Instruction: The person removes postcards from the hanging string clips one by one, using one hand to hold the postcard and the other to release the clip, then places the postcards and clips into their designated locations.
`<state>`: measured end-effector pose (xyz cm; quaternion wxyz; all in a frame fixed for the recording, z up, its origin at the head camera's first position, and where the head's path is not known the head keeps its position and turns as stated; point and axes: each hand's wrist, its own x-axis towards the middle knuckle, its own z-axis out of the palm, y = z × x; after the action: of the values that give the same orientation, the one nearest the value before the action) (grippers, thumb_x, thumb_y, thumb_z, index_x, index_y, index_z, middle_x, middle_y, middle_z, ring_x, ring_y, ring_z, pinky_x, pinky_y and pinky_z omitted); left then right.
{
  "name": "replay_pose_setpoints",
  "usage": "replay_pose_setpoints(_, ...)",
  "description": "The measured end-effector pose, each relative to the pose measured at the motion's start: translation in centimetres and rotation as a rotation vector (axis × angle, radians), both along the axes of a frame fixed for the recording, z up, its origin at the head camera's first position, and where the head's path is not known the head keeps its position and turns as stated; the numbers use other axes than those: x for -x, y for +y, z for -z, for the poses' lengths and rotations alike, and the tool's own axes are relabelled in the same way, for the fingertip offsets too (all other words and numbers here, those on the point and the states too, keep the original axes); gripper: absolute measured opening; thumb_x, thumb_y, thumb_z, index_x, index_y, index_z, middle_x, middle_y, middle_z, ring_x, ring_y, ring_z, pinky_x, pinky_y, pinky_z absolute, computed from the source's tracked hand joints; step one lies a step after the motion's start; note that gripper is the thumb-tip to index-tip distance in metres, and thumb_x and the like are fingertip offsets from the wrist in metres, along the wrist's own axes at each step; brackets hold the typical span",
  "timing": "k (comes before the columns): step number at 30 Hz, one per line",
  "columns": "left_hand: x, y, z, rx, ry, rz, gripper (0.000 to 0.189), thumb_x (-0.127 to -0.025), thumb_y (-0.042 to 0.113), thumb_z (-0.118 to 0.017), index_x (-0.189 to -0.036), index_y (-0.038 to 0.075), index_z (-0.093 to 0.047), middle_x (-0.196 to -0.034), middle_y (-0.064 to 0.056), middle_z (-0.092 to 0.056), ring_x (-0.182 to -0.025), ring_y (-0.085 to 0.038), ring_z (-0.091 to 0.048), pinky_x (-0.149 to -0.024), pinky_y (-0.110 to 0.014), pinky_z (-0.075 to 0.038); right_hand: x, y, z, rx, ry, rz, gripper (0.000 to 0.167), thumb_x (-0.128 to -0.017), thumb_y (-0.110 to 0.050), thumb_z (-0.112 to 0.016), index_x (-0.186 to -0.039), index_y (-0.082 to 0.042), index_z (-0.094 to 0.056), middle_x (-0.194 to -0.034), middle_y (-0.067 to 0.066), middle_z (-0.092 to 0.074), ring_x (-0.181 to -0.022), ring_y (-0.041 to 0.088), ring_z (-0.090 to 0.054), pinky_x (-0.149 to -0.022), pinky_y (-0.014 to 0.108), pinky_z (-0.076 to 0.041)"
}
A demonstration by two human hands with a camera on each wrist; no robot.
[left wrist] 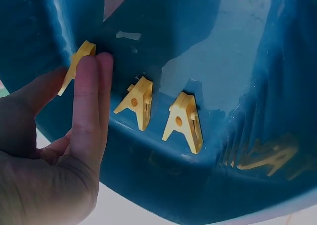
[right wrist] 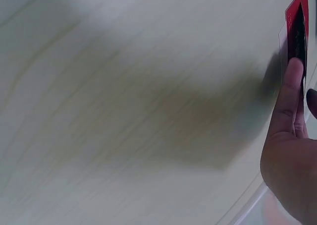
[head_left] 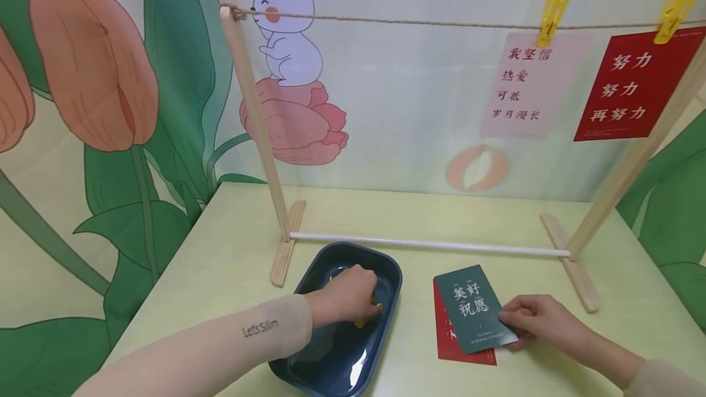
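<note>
My left hand [head_left: 349,296] reaches into a dark blue basin [head_left: 393,274]. In the left wrist view its thumb and fingers pinch a yellow clothespin [left wrist: 75,65] by the basin wall. Two more yellow clothespins, one nearer [left wrist: 137,102] and one farther [left wrist: 184,121], lie beside that hand on the basin floor. At the right, my right hand [head_left: 546,322] pinches a dark green card [head_left: 469,308] with white characters by its lower right edge. Partly covered by this card, a red card [head_left: 445,342] shows underneath. Another pale edge peeks out near the right fingertips.
A wooden stand [head_left: 254,115] carries a twine line [head_left: 386,19] across the back, with a white rod [head_left: 430,244] low between its feet. Yellow clothespins hold a pink card [head_left: 529,90] and a red card [head_left: 634,90] at the line's right end.
</note>
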<state>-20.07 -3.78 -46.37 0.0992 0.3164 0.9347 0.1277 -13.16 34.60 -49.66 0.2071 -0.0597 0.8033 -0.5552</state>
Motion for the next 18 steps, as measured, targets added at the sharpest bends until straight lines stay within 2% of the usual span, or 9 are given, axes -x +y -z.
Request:
replay_pose_setpoints(1,0.5,0.0,1.0,0.007,0.015,0.006,0.036,-0.088,0.025,-0.088,-0.064,0.011,-0.064,-0.05,0.005,-0.055,-0.045,-0.008,-0.055,-0.051,-0.027,-0.052,0.0,0.1,0.0,-0.004,0.006,-0.014,0.027,-0.105,-0.01,-0.069,-0.112,0.016,-0.066,-0.091,0.015,-0.078,-0.076,0.017,-0.074,-0.071,0.034,-0.065)
replay_pose_setpoints(4,1.5,-0.1,3.0,0.029,0.025,0.005,0.035,-0.089,0.03,-0.088,-0.067,0.012,-0.067,-0.051,0.007,-0.056,-0.045,-0.007,-0.056,-0.051,-0.026,-0.052,-0.1,0.0,-0.2,-0.006,0.002,-0.052,0.024,-0.102,-0.01,-0.072,-0.105,0.013,-0.067,-0.083,0.015,-0.076,-0.069,0.017,-0.073,-0.066,0.033,-0.064)
replay_pose_setpoints(6,1.6,0.0,3.0,0.029,0.026,0.002,0.034,-0.089,0.029,-0.088,-0.068,0.012,-0.067,-0.051,0.006,-0.056,-0.044,-0.007,-0.055,-0.051,-0.025,-0.051,-0.2,-0.2,-0.3,-0.015,-0.011,-0.073,0.022,-0.101,-0.011,-0.074,-0.099,0.01,-0.068,-0.077,0.015,-0.075,-0.065,0.018,-0.073,-0.063,0.032,-0.063)
replay_pose_setpoints(7,1.4,0.1,2.7,0.029,0.026,0.0,0.033,-0.089,0.028,-0.088,-0.069,0.011,-0.068,-0.051,0.006,-0.057,-0.045,-0.007,-0.056,-0.051,-0.025,-0.052,-0.2,-0.2,-0.4,-0.017,-0.021,-0.077,0.022,-0.101,-0.012,-0.074,-0.097,0.009,-0.068,-0.076,0.015,-0.074,-0.064,0.018,-0.073,-0.062,0.032,-0.063)
replay_pose_setpoints(11,-0.7,0.6,-1.4,0.014,0.005,-0.027,0.03,-0.088,0.022,-0.09,-0.072,0.006,-0.07,-0.054,0.002,-0.058,-0.046,-0.009,-0.056,-0.05,-0.023,-0.05,-0.4,-0.4,-0.3,-0.018,-0.069,-0.087,0.024,-0.101,-0.014,-0.074,-0.091,0.006,-0.066,-0.072,0.014,-0.072,-0.064,0.022,-0.076,-0.06,0.035,-0.063)
replay_pose_setpoints(12,-1.1,0.6,-2.1,0.016,0.007,-0.031,0.029,-0.088,0.022,-0.09,-0.073,0.006,-0.071,-0.055,0.002,-0.058,-0.047,-0.009,-0.057,-0.051,-0.023,-0.05,-0.4,-0.4,-0.2,-0.022,-0.075,-0.091,0.024,-0.101,-0.015,-0.074,-0.09,0.005,-0.066,-0.072,0.013,-0.072,-0.064,0.023,-0.076,-0.059,0.035,-0.063)
replay_pose_setpoints(15,-1.5,0.8,-2.7,0.028,0.021,-0.035,0.028,-0.088,0.022,-0.09,-0.074,0.005,-0.072,-0.056,0.002,-0.059,-0.049,-0.009,-0.057,-0.052,-0.023,-0.05,-0.4,-0.4,0.0,-0.044,-0.089,-0.11,0.026,-0.102,-0.017,-0.073,-0.088,0.004,-0.066,-0.072,0.011,-0.07,-0.063,0.024,-0.076,-0.056,0.034,-0.062)
replay_pose_setpoints(17,-1.2,0.8,-2.3,0.021,0.015,-0.035,0.028,-0.09,0.021,-0.088,-0.074,0.005,-0.073,-0.056,0.002,-0.059,-0.049,-0.009,-0.058,-0.052,-0.023,-0.051,-0.3,-0.3,0.1,-0.066,-0.094,-0.119,0.027,-0.103,-0.018,-0.072,-0.087,0.003,-0.066,-0.072,0.011,-0.071,-0.062,0.023,-0.076,-0.054,0.032,-0.061)
replay_pose_setpoints(18,-0.7,0.8,-1.7,0.019,0.013,-0.029,0.028,-0.09,0.022,-0.087,-0.074,0.006,-0.072,-0.056,0.002,-0.059,-0.048,-0.009,-0.057,-0.052,-0.024,-0.052,-0.3,-0.3,0.2,-0.079,-0.095,-0.121,0.027,-0.103,-0.018,-0.072,-0.086,0.002,-0.066,-0.072,0.011,-0.071,-0.061,0.022,-0.076,-0.053,0.03,-0.06)
